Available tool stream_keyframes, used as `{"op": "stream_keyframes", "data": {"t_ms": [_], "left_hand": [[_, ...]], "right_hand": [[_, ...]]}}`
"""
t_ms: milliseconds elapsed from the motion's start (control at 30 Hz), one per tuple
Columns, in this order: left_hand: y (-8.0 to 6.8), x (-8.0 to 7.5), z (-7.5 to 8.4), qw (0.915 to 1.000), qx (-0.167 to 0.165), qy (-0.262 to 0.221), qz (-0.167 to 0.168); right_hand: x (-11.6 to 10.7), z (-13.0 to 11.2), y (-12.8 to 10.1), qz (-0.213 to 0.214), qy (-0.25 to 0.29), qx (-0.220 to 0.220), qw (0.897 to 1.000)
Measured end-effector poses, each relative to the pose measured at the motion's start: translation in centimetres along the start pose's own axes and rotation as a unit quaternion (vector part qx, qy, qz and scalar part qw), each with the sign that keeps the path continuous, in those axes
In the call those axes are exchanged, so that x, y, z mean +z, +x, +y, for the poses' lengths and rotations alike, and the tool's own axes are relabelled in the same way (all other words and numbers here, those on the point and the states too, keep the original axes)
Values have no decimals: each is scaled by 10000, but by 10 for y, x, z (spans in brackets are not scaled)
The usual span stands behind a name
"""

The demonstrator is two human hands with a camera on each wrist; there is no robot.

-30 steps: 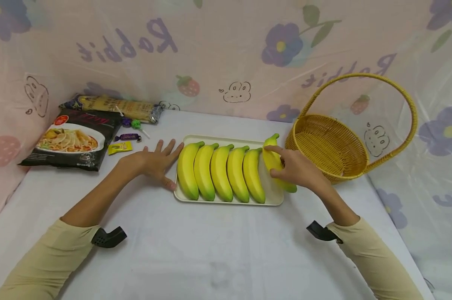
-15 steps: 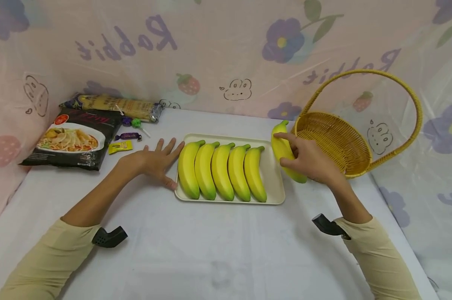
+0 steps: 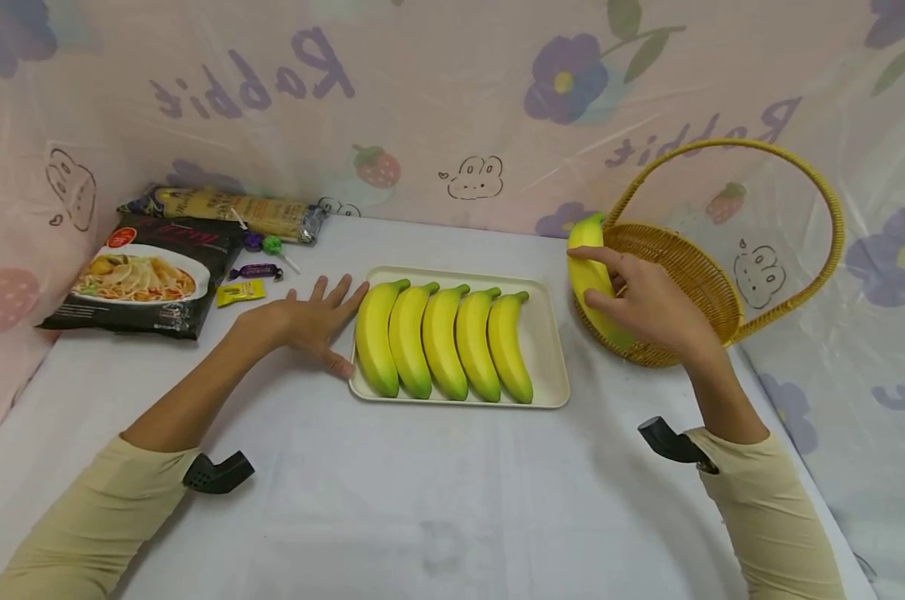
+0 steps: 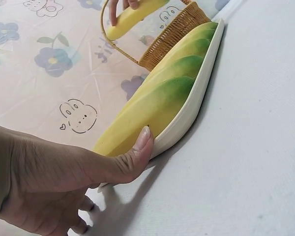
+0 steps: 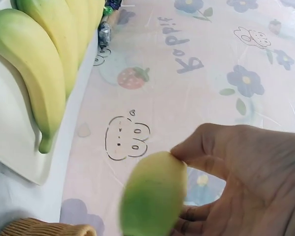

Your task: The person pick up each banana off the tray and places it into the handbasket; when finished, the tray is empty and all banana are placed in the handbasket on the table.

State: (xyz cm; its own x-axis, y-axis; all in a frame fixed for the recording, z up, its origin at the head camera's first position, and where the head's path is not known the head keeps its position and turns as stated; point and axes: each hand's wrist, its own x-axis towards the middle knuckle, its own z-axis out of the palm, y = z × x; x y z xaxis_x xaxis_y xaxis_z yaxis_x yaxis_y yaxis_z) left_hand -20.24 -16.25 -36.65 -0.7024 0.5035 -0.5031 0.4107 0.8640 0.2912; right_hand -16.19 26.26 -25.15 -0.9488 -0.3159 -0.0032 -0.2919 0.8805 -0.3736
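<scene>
At your far left lies a dark noodle packet (image 3: 148, 279), a spaghetti pack (image 3: 235, 214) behind it. Just beside them you see wrapped candies (image 3: 253, 273) and lollipops (image 3: 267, 246) on the white table (image 3: 422, 500).

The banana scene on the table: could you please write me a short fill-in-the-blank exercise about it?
1. The right hand grips one ____ over the basket.
2. The tray holds ____ bananas in a row.
3. The left hand lies flat, its thumb touching the ____.

Missing words: banana; five; tray
</scene>
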Motion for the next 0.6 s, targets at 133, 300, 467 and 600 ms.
{"op": "stream_keyframes", "data": {"t_ms": [133,300,467,600], "left_hand": [[-1,1,-1,10000,-9,-11,30],[-2,2,-3,10000,-22,-16,9],[0,2,-2,10000,-12,-2,-13],[1,2,-2,10000,-23,8,-18]], "right_hand": [[-7,4,-1,254,38,109,9996],[-13,10,0,427,7,166,9990],[-17,14,-4,613,56,289,9977],[-19,16,-5,679,89,325,9971]]}}
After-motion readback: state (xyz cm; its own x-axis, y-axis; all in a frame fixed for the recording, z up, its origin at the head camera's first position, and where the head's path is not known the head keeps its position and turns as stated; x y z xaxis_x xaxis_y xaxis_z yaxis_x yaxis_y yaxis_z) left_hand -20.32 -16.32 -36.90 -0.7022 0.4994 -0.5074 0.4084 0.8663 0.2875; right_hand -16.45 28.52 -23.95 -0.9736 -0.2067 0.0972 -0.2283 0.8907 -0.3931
